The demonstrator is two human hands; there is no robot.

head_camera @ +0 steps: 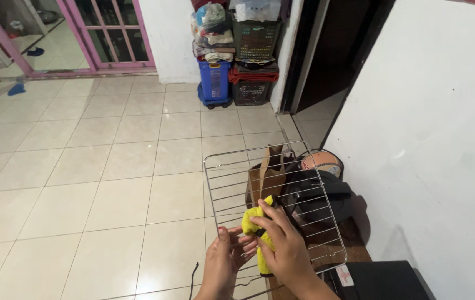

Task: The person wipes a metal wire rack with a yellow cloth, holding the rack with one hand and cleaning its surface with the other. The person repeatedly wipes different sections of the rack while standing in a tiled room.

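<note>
Wire rack (259, 178): centre, held above the floor, tilted.
Left hand (227, 261): at the rack's 7 o'clock edge.
Right hand (287, 247): at 6 o'clock on the rack, pressing the cloth (255, 225) onto the wires.
Bags (309, 189): behind the rack, against the wall at 3 o'clock.
Stacked baskets (237, 72): 12 o'clock, far corner.

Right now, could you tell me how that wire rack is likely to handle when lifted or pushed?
The rack is probably stiff: its thin metal bars stay straight though the left hand holds only one edge. Being mostly open gaps, it likely feels light. The shiny wire may be slippery under the yellow cloth in the right hand.
</note>
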